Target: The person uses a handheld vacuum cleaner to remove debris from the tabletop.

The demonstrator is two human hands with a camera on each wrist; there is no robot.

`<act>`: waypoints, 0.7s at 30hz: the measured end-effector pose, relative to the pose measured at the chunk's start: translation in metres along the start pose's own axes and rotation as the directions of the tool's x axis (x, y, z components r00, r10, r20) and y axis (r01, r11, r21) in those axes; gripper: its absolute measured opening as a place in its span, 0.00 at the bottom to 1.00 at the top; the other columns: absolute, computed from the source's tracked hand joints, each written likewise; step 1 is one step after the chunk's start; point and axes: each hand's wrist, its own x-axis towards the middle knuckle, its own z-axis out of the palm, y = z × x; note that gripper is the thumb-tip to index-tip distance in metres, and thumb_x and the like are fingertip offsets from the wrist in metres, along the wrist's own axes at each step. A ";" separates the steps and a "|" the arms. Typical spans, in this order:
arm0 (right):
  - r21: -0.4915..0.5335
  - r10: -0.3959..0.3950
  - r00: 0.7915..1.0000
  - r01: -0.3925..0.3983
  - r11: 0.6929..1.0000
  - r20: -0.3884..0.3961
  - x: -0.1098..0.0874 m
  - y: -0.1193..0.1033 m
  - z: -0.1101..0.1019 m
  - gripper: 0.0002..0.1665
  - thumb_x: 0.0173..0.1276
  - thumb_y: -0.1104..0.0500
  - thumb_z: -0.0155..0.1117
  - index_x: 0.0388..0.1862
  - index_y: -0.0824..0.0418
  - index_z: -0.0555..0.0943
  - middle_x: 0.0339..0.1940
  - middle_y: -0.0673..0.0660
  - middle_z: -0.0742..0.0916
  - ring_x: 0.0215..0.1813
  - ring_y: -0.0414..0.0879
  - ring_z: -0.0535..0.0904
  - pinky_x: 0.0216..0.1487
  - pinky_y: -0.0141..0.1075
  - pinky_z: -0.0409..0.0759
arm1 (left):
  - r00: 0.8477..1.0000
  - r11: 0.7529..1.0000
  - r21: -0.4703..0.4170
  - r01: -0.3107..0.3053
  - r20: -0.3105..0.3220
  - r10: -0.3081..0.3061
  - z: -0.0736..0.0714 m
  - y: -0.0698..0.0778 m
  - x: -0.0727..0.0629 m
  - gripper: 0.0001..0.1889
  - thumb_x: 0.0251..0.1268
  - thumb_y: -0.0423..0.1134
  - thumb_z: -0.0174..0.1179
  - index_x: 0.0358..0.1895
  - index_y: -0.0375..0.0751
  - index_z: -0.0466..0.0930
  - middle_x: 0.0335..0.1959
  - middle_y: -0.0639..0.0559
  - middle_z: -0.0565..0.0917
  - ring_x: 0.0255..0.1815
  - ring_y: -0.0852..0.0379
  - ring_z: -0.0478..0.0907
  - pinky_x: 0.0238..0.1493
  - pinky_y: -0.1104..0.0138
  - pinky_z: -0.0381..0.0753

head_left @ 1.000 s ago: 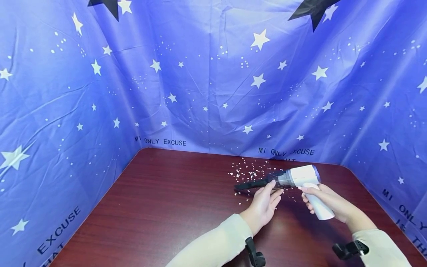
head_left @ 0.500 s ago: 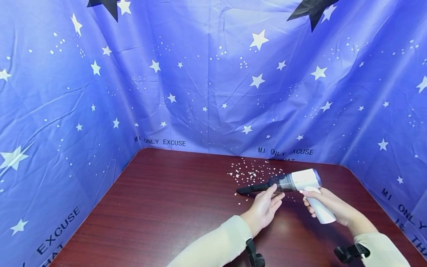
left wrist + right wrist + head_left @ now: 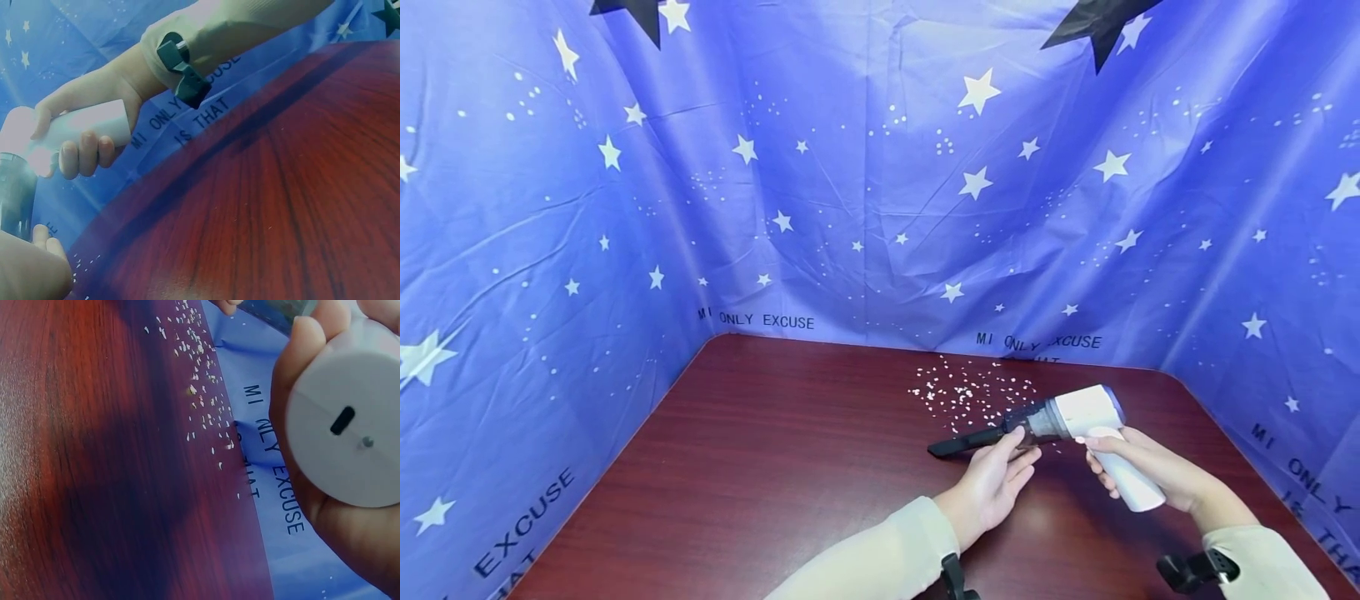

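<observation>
Bordering red table (image 3: pixel 737 467), starry cloth (image 3: pixel 865 208)

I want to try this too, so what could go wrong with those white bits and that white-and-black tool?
The small, loose white bits lie close to the far edge of the reddish-brown wood-grain table, so a bump might send some over it, by the blue star-print curtain. Most bits lie beyond the slim black nozzle, so it could miss them.
</observation>
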 end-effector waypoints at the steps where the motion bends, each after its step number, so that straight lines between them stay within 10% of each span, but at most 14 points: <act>1: 0.003 -0.001 1.000 0.001 1.000 0.008 0.000 0.000 0.000 0.16 0.83 0.59 0.43 0.39 0.62 0.77 0.29 0.50 0.83 0.28 0.39 0.80 0.29 0.30 0.82 | 1.000 1.000 0.000 0.002 0.001 -0.002 0.000 0.000 -0.001 0.21 0.70 0.40 0.63 0.56 0.26 0.74 0.54 0.38 0.79 0.64 0.39 0.75 0.71 0.50 0.66; 21: -0.036 -0.017 0.990 0.012 0.999 -0.141 0.004 0.006 0.008 0.14 0.82 0.56 0.46 0.39 0.61 0.76 0.28 0.51 0.82 0.27 0.40 0.80 0.28 0.32 0.82 | 1.000 1.000 -0.002 -0.030 -0.011 0.030 0.005 0.006 0.012 0.17 0.72 0.38 0.61 0.54 0.28 0.75 0.52 0.39 0.79 0.61 0.42 0.78 0.71 0.50 0.67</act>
